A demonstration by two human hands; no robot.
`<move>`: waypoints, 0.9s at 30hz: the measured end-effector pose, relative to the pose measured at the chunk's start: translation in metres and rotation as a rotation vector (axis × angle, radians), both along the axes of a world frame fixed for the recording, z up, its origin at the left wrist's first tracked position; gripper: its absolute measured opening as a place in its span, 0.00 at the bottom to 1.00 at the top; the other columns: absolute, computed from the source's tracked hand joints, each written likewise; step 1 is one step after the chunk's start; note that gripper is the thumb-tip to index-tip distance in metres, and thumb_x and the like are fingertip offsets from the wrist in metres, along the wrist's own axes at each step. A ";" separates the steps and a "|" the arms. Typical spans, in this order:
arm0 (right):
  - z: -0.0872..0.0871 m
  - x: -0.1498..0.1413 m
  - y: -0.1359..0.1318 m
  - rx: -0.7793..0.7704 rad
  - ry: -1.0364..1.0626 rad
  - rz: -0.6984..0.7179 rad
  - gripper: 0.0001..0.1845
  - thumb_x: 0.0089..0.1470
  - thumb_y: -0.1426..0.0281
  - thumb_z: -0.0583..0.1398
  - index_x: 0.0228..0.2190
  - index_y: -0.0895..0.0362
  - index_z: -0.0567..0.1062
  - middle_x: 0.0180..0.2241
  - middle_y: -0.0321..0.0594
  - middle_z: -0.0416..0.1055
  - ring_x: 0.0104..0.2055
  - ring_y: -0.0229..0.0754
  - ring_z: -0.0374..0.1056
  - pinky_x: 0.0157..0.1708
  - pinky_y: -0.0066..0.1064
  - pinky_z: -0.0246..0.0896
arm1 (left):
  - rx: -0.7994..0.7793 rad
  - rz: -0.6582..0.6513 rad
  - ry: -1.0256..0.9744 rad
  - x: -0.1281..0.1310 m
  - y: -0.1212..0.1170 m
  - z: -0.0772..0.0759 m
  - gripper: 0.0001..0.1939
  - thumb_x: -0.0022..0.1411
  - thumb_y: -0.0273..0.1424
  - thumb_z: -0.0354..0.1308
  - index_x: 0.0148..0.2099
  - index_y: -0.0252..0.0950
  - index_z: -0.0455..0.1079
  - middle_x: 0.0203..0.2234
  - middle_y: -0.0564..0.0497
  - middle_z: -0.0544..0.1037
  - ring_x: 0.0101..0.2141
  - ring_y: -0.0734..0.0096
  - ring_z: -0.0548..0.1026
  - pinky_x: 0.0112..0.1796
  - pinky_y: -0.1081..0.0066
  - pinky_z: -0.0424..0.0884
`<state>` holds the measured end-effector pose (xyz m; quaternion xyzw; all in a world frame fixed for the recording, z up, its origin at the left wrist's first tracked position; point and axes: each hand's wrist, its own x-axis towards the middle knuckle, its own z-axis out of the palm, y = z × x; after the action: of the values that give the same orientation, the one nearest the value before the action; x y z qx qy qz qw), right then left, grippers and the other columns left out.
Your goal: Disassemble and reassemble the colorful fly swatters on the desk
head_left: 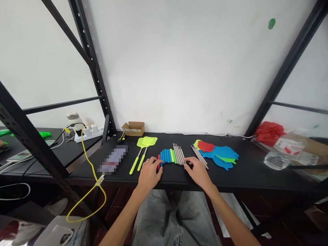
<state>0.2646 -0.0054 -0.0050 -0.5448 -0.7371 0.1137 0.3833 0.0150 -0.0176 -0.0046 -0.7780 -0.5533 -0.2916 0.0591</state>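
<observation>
My left hand (150,173) has its fingers closed at the left end of a row of handles, on a red handle (159,157). Beside it lie several blue handles (166,156), a yellow handle (172,155) and a green handle (174,157). To their right, several thin metal rods (178,154) lie side by side. My right hand (198,172) pinches the near end of the rightmost rod in that group, partly hiding it. More metal rods (199,156) lie just beyond the right hand. Two assembled yellow-green fly swatters (143,150) lie left of my left hand.
Loose swatter heads, blue (222,152) and red (205,146), are piled at the right. A small cardboard box (133,129) and a yellow-black cutter (122,137) sit at the back left. A blurred phone (114,160) trails a yellow cable. A plastic bottle (279,157) stands far right.
</observation>
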 end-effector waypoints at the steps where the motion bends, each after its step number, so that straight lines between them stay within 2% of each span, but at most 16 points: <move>1: 0.000 -0.001 -0.001 0.003 -0.038 -0.027 0.13 0.58 0.65 0.55 0.40 0.53 0.77 0.42 0.43 0.75 0.40 0.49 0.71 0.40 0.39 0.64 | -0.002 0.002 0.001 0.000 0.000 0.000 0.14 0.66 0.31 0.51 0.50 0.43 0.73 0.42 0.47 0.73 0.42 0.59 0.72 0.41 0.63 0.67; 9: 0.002 -0.008 -0.005 -0.024 -0.129 -0.179 0.11 0.58 0.64 0.55 0.39 0.51 0.77 0.39 0.41 0.76 0.38 0.49 0.72 0.32 0.34 0.58 | 0.011 0.012 -0.012 0.001 -0.001 0.000 0.13 0.65 0.30 0.52 0.51 0.42 0.72 0.36 0.49 0.74 0.41 0.58 0.70 0.41 0.64 0.65; 13: 0.005 -0.009 -0.006 -0.090 -0.175 -0.242 0.13 0.58 0.61 0.56 0.42 0.49 0.77 0.36 0.39 0.77 0.37 0.48 0.72 0.27 0.33 0.52 | 0.019 0.017 -0.033 0.002 -0.001 0.000 0.13 0.65 0.30 0.53 0.50 0.42 0.72 0.35 0.49 0.74 0.41 0.59 0.70 0.41 0.64 0.65; 18: 0.007 -0.008 -0.006 -0.181 -0.217 -0.281 0.16 0.58 0.57 0.56 0.42 0.49 0.78 0.29 0.39 0.76 0.34 0.49 0.72 0.24 0.33 0.47 | 0.010 0.028 -0.042 0.003 -0.003 0.001 0.13 0.66 0.30 0.52 0.50 0.42 0.72 0.34 0.49 0.74 0.39 0.59 0.70 0.40 0.65 0.64; 27: 0.011 -0.013 -0.006 -0.248 -0.287 -0.340 0.17 0.56 0.56 0.57 0.42 0.50 0.77 0.27 0.37 0.76 0.35 0.47 0.72 0.24 0.31 0.44 | 0.006 0.034 -0.011 0.003 -0.007 0.004 0.05 0.65 0.30 0.53 0.40 0.41 0.71 0.31 0.51 0.72 0.37 0.62 0.69 0.38 0.66 0.63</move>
<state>0.2515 -0.0119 0.0056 -0.7143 -0.6622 0.0587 0.2185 0.0181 -0.0242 -0.0002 -0.7668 -0.5659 -0.2964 0.0631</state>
